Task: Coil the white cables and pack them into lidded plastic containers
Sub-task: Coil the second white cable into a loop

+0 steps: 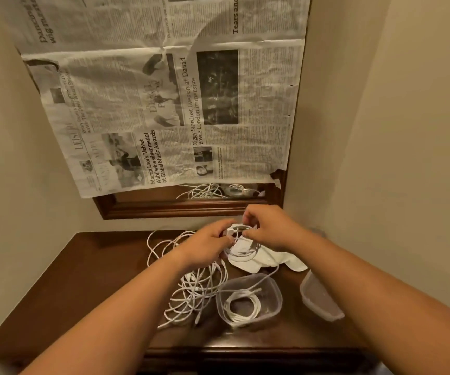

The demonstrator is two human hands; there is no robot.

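My left hand (210, 244) and my right hand (269, 228) both grip one white cable coil (242, 251), held above the back of the dark wooden table (96, 280). A loose tangle of white cables (194, 288) lies under my left forearm. In front of it stands an open clear plastic container (272, 290) with a coiled white cable (242, 307) inside. A second clear container or lid (319, 299) lies tilted at the right, partly behind my right forearm.
A crumpled white cloth (267, 259) lies under the held coil. Behind the table a wood-framed mirror (180, 208) is mostly covered by newspaper (169, 104) and reflects the cables. Beige walls close in on both sides.
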